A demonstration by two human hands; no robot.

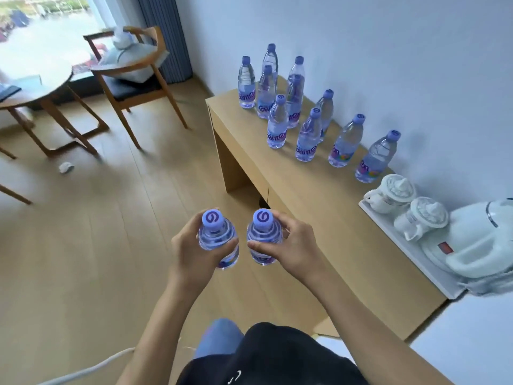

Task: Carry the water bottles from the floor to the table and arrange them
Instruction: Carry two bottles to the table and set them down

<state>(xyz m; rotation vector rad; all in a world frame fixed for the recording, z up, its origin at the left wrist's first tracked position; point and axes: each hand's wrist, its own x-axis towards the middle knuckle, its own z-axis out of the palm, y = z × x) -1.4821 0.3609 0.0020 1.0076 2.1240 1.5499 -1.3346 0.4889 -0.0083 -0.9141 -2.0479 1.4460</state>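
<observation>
Head view, held stock: left hand [191, 247] curled in a grip round one water bottle [218, 240], right hand [291, 245] curled likewise round a second bottle [263, 237], both upright, purple caps up, over the wooden floor [97, 245] just short of the tabletop [319, 207]. On that tabletop: ten standing bottles [277, 123] (count perhaps inexact where they overlap), plus a white tray [410, 254] with teaware and kettle [477, 243].

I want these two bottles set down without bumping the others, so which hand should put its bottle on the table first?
Probably the right hand: its bottle is nearer the table, whose bare stretch lies just beyond it. The left hand with its bottle hangs over the floor, farther off.
</observation>
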